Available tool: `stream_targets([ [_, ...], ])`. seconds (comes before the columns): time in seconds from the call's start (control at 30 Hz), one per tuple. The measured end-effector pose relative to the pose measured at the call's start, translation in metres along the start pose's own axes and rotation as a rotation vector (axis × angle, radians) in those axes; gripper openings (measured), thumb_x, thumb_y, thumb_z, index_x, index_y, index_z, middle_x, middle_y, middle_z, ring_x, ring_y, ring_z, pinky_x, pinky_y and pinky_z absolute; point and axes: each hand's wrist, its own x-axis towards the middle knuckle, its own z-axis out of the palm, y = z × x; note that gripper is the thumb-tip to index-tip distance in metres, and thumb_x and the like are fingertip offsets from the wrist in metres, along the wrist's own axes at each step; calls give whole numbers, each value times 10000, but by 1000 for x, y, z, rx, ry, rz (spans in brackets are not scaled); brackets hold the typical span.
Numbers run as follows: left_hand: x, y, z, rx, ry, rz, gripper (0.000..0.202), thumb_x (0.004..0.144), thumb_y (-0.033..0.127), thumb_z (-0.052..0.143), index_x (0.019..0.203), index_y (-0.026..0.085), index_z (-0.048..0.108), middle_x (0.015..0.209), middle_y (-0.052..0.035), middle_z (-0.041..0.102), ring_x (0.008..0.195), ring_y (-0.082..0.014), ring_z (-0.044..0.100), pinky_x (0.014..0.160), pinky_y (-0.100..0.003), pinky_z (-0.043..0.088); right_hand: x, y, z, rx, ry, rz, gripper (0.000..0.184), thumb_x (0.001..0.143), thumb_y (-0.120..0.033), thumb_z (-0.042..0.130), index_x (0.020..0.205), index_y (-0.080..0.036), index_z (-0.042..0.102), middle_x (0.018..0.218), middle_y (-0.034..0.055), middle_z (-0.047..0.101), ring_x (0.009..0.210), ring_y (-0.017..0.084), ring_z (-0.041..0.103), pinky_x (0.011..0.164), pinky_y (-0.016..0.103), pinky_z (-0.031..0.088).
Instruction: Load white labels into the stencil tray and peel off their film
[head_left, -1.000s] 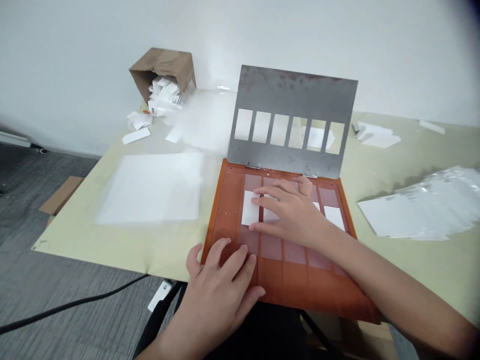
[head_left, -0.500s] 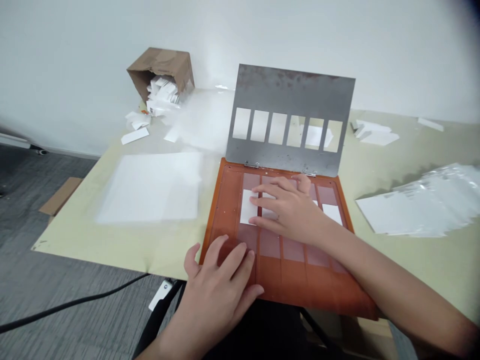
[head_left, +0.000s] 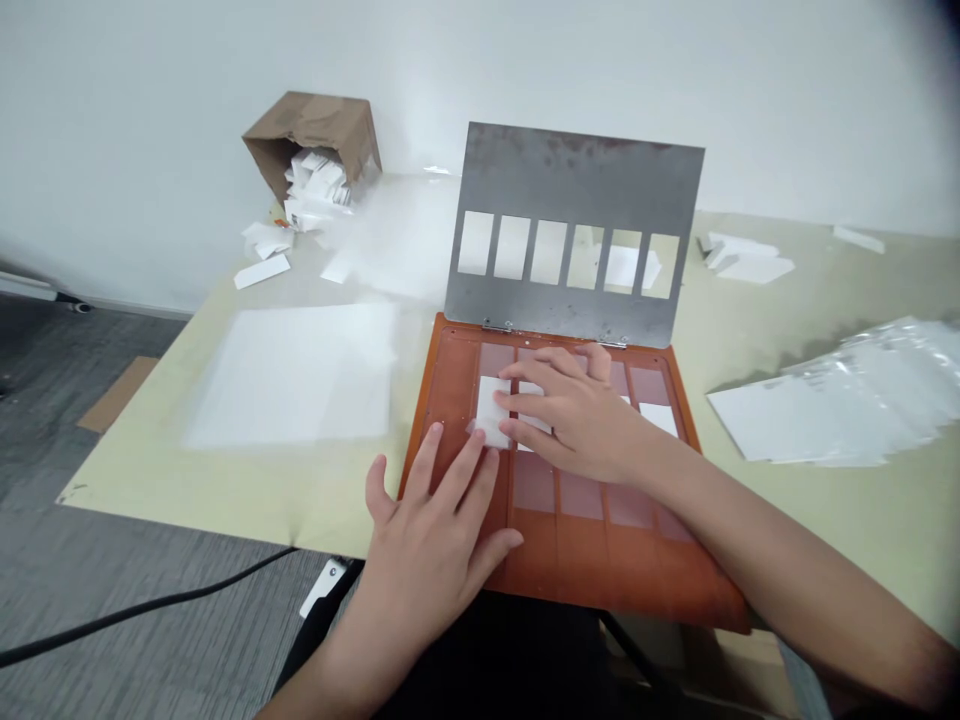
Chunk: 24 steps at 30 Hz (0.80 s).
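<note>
Fingers [head_left: 461, 470] are spreading open on both hands, gripping nothing, over the orange hinged tray [head_left: 454, 400] on the surface [head_left: 225, 480], below the raised steel stencil plate [head_left: 577, 165]; your right hand [head_left: 577, 425] is resting on white cards [head_left: 491, 405], and your left hand [head_left: 427, 560] is touching one card's lower edge.

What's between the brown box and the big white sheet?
Small white paper slips lie there on the pale green mat, seen in the head view.
</note>
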Motion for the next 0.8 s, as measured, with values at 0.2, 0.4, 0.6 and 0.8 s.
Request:
stream_targets([
  [0.2, 10, -1, 4, 39, -29, -33, 549, 986, 599, 378, 1381, 277, 583, 1552, -6, 451, 1439, -334, 377, 1187, -540, -115, 0, 1, -2, 39, -6, -20, 394, 1012, -488, 414, 1084, -240, 711, 1265, 86, 648, 1219, 313, 483, 960, 515, 229],
  [0.4, 13, 1, 4, 74, -13, -50, 544, 977, 615, 374, 1327, 287, 630, 1588, -59, 393, 1432, -355, 385, 1170, -579, -65, 0, 2, -1, 59, 16, -37, 400, 975, -518, 476, 1070, -215, 719, 1219, 95, 654, 1185, 318, 509, 974, 542, 218],
  [0.6, 16, 3, 1, 105, -38, -31, 589, 995, 608, 303, 1325, 250, 635, 1496, -99, 536, 1334, -356, 482, 1163, -584, -27, 4, 2, 5, 116, 52, 13, 298, 973, -458, 535, 948, -235, 732, 1137, 58, 690, 1102, 264, 568, 973, 515, 231],
  [0.8, 17, 6, -1, 116, -53, -2, 601, 1009, 579, 292, 1303, 190, 644, 1375, -91, 639, 1239, -347, 537, 1162, -581, -31, 7, 0, 19, 51, 207, 18, 240, 946, -339, 604, 767, -215, 705, 979, 14, 747, 967, 205, 631, 1021, 486, 231],
])
